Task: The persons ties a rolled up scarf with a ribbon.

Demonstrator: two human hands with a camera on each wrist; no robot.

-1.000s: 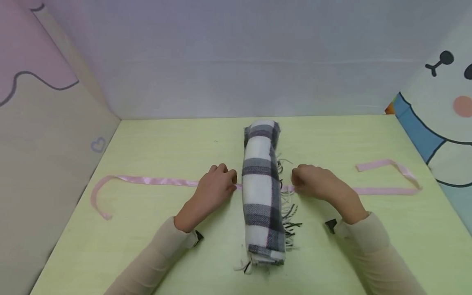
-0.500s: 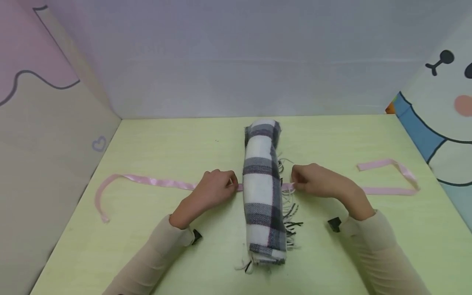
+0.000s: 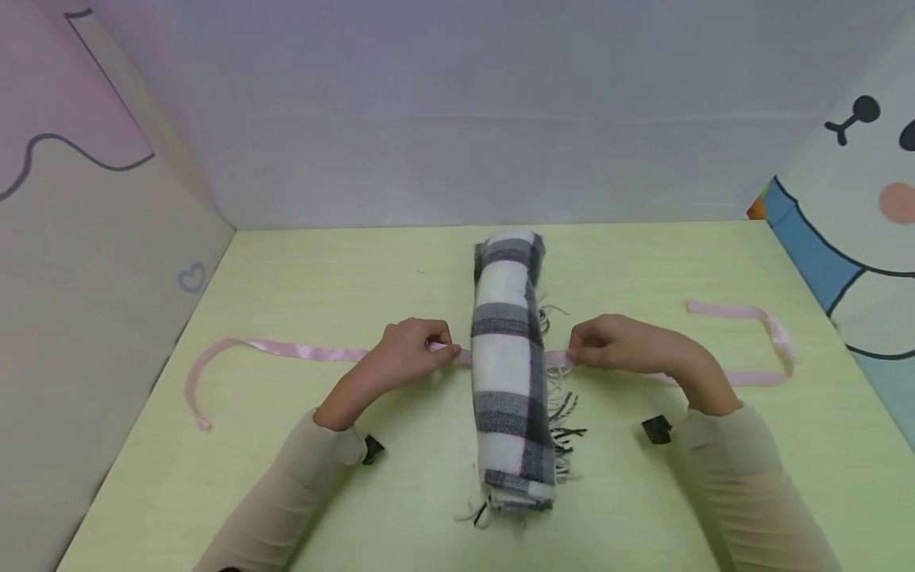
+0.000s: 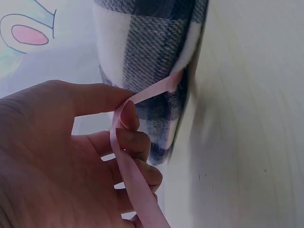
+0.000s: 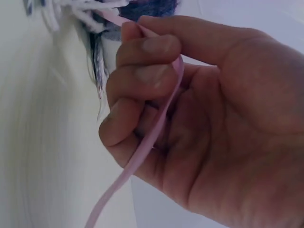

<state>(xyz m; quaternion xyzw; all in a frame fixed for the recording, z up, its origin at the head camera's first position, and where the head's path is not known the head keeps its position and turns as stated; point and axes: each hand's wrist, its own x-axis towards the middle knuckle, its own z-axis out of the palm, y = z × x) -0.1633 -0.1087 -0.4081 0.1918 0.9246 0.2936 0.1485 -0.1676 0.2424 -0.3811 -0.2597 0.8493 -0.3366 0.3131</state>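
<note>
A rolled plaid scarf (image 3: 503, 361) in white, grey and black lies lengthwise at the middle of the table, its fringe (image 3: 562, 433) spilling out on the right. Under it passes a pink ribbon (image 3: 307, 351). Just left of the roll, my left hand (image 3: 407, 349) pinches the ribbon between thumb and forefinger; in the left wrist view the ribbon (image 4: 135, 185) trails down past the other fingers. On the other side my right hand (image 3: 629, 347) pinches the ribbon close to the fringe. In the right wrist view, the ribbon (image 5: 142, 149) runs across its curled fingers.
The pale yellow table (image 3: 343, 278) meets a plain back wall (image 3: 457, 119). A side wall (image 3: 93, 318) stands at the left, and a wall with a cartoon print (image 3: 865, 238) at the right. Both ribbon tails lie curved on the tabletop.
Both hands have lifted slightly, raising the ribbon beside the scarf. The right ribbon tail has slid a little toward the scarf. The scarf has stayed in place.
</note>
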